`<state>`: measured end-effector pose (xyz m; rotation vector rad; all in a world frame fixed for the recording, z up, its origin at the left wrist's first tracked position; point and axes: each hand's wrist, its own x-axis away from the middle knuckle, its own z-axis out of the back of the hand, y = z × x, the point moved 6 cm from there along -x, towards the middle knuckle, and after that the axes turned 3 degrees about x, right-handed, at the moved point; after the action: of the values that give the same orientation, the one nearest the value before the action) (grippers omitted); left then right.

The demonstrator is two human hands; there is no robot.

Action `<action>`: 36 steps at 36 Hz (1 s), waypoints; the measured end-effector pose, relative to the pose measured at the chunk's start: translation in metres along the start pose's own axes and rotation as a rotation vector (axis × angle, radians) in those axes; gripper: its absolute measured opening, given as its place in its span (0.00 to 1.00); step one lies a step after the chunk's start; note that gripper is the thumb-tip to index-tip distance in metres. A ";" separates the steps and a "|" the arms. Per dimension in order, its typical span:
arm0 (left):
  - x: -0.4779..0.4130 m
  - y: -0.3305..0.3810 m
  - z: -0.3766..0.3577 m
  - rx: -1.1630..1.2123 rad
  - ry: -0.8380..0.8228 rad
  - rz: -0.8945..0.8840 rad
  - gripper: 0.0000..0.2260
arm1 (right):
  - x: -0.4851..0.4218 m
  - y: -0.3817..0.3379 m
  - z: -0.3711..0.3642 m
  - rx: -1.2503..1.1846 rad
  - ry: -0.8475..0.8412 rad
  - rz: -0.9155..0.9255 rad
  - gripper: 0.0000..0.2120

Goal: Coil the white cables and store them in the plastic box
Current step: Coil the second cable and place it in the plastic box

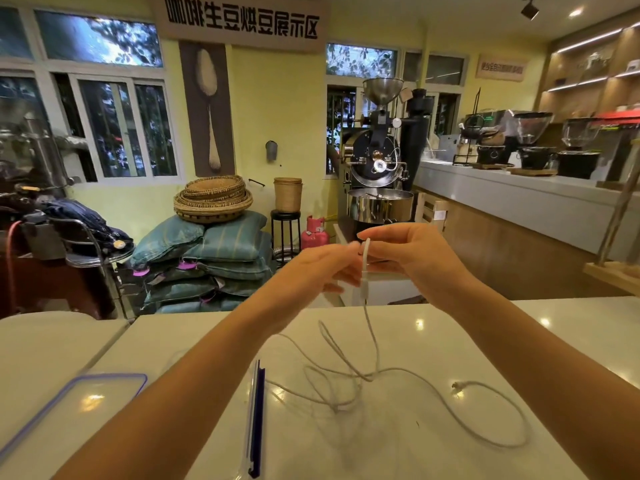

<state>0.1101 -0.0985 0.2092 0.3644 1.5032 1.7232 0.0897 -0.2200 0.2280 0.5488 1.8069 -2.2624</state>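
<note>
My left hand (322,268) and my right hand (412,258) are raised above the white table (450,341), fingertips meeting. Between them they pinch the plug end of a white cable (365,268), which hangs down to the table. The rest of the white cables (346,379) lies in loose tangled loops on the tabletop, with one free plug (457,385) at the right. A clear plastic lid with a purple rim (79,407) lies at the lower left. A clear box edge with a blue clip (255,420) shows near the bottom centre, partly hidden by my left forearm.
The table's far edge runs just beyond my hands. Past it stand stacked green sacks (214,261) with woven baskets, a red gas cylinder (314,233), a coffee roaster (379,174) and a long counter (519,199) at the right.
</note>
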 end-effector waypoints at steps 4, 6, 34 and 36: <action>0.001 0.012 -0.016 0.125 -0.104 -0.053 0.14 | -0.006 -0.017 -0.004 0.125 0.019 0.141 0.06; -0.002 0.013 -0.018 0.220 -0.083 -0.055 0.11 | -0.007 -0.023 -0.005 0.134 0.026 0.194 0.06; -0.049 0.001 0.025 -0.065 0.171 -0.014 0.12 | 0.028 0.059 -0.064 -0.108 -0.415 -0.308 0.06; -0.046 0.002 0.027 -0.142 0.165 -0.017 0.12 | 0.030 0.057 -0.060 0.065 -0.460 -0.288 0.06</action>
<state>0.1572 -0.1131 0.2305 0.1374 1.4830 1.8718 0.0935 -0.1734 0.1540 -0.2305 1.6602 -2.3744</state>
